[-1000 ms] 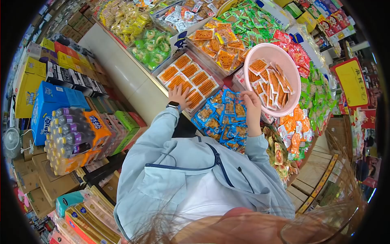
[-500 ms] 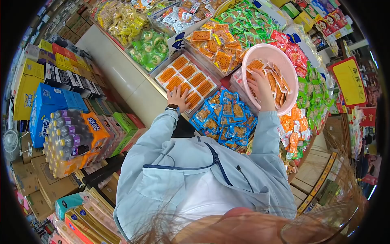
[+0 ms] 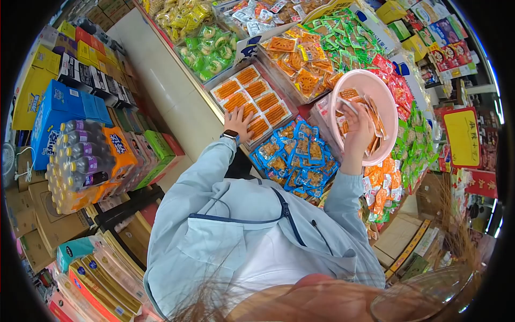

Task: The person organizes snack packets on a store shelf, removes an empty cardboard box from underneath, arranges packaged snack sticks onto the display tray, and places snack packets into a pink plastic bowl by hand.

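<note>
My left hand (image 3: 238,125) lies with its fingers spread over the flat packets of orange snack sticks (image 3: 256,91), which sit in neat rows in a clear tray (image 3: 289,99). A watch (image 3: 230,133) is on that wrist. On the right, a pale pink plastic basin (image 3: 387,88) holds several clear packets of similar orange-brown snacks (image 3: 377,121). My right hand (image 3: 358,129) is inside the basin, its fingers bent around the edge of a snack packet (image 3: 348,105); part of that packet is hidden by the fingers.
Blue snack packets (image 3: 306,153) fill the near bin between my arms. Orange flower-patterned packs (image 3: 300,59), green packets (image 3: 343,35) and red packets (image 3: 394,80) surround the basin. Bundled drink bottles (image 3: 80,155) and a blue carton (image 3: 59,115) stand at left; a yellow sign (image 3: 462,137) at right.
The right hand has turned and its fingers have drawn in around a packet in the basin. My left hand stays on the tray. The whole view has shifted slightly.
</note>
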Demonstrator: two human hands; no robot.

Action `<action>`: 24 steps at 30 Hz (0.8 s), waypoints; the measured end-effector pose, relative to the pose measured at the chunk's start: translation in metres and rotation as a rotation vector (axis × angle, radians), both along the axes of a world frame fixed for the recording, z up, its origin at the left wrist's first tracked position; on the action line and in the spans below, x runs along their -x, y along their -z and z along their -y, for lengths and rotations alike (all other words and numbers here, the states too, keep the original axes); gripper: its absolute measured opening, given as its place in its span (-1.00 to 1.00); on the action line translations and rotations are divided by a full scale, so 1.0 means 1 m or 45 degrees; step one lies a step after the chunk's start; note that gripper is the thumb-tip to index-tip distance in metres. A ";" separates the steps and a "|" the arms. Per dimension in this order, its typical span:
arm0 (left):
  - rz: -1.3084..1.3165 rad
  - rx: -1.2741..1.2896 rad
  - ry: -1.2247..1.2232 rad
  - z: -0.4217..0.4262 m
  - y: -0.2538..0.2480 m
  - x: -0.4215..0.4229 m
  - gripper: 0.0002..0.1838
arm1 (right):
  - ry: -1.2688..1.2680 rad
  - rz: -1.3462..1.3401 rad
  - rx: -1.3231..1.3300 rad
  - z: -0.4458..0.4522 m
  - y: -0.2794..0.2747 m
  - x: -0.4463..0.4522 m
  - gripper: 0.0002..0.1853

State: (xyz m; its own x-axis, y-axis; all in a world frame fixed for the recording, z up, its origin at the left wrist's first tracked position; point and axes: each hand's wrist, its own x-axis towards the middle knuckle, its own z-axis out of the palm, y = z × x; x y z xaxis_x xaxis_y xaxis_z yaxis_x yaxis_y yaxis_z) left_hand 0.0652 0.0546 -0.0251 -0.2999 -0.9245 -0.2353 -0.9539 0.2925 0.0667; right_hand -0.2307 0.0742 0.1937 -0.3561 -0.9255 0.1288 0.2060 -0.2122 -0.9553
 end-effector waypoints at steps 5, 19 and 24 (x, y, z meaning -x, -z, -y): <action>-0.005 -0.037 0.004 0.002 0.001 0.001 -0.17 | -0.293 0.116 0.088 -0.022 0.005 -0.044 -0.67; 0.049 -0.080 -0.017 0.001 -0.008 0.002 -0.16 | -0.573 0.484 -0.400 0.070 0.157 -0.125 -0.68; 0.032 -0.022 0.000 0.002 -0.003 0.001 -0.16 | -0.994 0.241 -0.998 0.043 0.205 -0.129 -0.66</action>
